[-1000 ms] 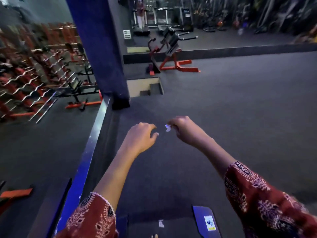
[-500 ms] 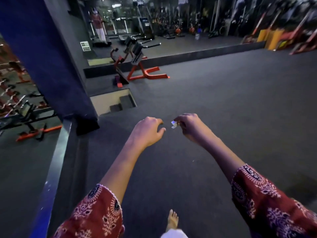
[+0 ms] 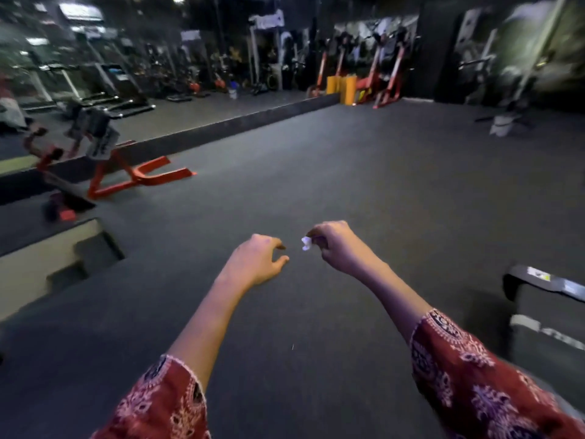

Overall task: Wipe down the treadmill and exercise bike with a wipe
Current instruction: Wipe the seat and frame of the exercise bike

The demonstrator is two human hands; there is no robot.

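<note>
Right hand [image 3: 338, 248] pinches a small crumpled white wipe [image 3: 306, 243] above the dark floor [image 3: 348, 169]. Left hand [image 3: 256, 264], just left of the wipe and not touching it, is loosely curled and holds nothing. Well left of the wipe stand a red-framed machine [image 3: 126, 172] and a recessed step [image 3: 63, 258]. To its lower right is a dark machine edge [image 3: 544, 283].

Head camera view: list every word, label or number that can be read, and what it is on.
Nothing is readable.
Yellow-and-white sticker on the dark machine frame, right: blurred.
White sign high at the back: blurred.
Wipe pinched in the right hand: no print seen.
</note>
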